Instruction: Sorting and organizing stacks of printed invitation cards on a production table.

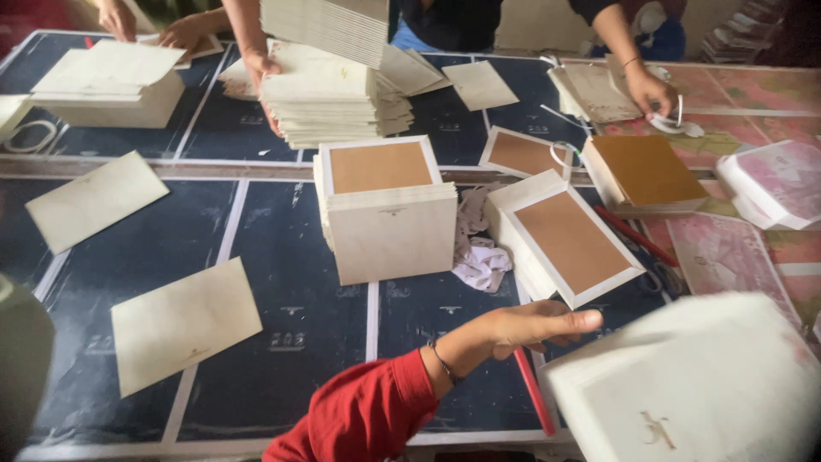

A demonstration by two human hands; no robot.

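My left hand (pixel 534 327), in a red sleeve with a thin bracelet, reaches rightward across the dark table (pixel 299 342), fingers stretched out and holding nothing. Its fingertips point at a blurred white card cover (pixel 701 385) at the bottom right, which is tilted and in motion; what holds it is hidden. A red stick (pixel 534 389) lies under my wrist. Just beyond my hand a stack of white covers with brown centres (pixel 569 244) leans. My right hand is not visible.
A square stack of white covers (pixel 385 210) stands mid-table beside a crumpled white cloth (pixel 479 257). Loose cream sheets (pixel 184 323) lie at left. Other people's hands (pixel 650 90) work on piles (pixel 329 98) at the far side. Pink patterned sheets (pixel 727 252) cover the right.
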